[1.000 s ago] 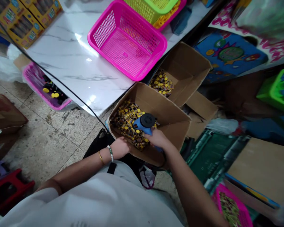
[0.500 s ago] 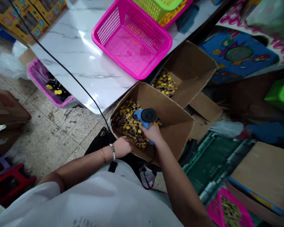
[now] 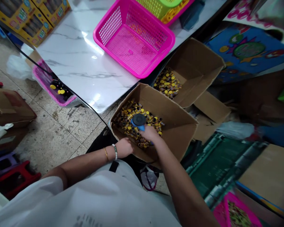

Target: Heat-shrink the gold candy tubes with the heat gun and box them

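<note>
My right hand (image 3: 149,133) is wrapped round the handle of a blue heat gun (image 3: 138,121) with a round black back end. The heat gun is inside an open cardboard box (image 3: 177,123), over a heap of small tubes (image 3: 125,118) with yellow and dark ends. Its nozzle is hidden beneath its body. At the box's near edge, my left hand (image 3: 124,147) is closed, fingers curled over the rim.
Behind stands a second cardboard box (image 3: 198,66) holding similar tubes. A pink basket (image 3: 134,74) sits on the marble-look table (image 3: 80,69). A black cord (image 3: 85,102) crosses the table corner. To the right lies a green crate (image 3: 217,160); stools (image 3: 16,179) stand at lower left.
The heat gun has moved left and slightly down in the box, and its black back end has turned more toward me. My left hand stays on the rim. The view has shifted slightly.
</note>
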Demonstrator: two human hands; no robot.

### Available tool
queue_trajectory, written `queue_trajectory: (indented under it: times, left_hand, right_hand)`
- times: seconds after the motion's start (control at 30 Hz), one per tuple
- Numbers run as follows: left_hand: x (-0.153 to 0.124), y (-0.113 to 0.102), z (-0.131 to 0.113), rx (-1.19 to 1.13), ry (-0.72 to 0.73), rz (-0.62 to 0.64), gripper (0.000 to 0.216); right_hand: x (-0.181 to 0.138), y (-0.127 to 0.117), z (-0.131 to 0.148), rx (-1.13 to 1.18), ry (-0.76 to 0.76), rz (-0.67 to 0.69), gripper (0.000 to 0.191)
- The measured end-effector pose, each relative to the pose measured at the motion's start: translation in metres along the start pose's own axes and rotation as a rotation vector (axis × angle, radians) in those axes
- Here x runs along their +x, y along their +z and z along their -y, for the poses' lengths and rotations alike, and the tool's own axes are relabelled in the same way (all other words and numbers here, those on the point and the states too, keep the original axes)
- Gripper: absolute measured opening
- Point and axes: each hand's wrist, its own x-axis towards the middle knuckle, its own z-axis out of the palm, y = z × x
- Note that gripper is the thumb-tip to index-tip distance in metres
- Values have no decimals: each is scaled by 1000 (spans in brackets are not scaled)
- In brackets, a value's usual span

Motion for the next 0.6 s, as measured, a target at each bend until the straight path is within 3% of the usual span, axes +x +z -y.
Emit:
queue_trajectory:
  times: [0.17, 0.27, 0.37, 0.53, 0.6]
  left_hand:
    - [1, 6, -3, 19, -15, 23, 17]
    - [-1, 4, -2, 16, -28, 19, 17]
    - [-4, 2, 0, 21, -54, 46, 14]
    - [-6, 5, 3, -6, -83, 0, 16]
    - [-6, 11, 4, -16, -86, -7, 17]
  right_hand:
    - [53, -18, 41, 82, 8, -48, 43]
    - [54, -33, 47, 122, 17, -191, 46]
    - [12, -38, 25, 197, -17, -280, 37]
    - [-116, -11, -42, 529, 26, -138, 41]
    - [-157, 6, -57, 573, 73, -136, 43]
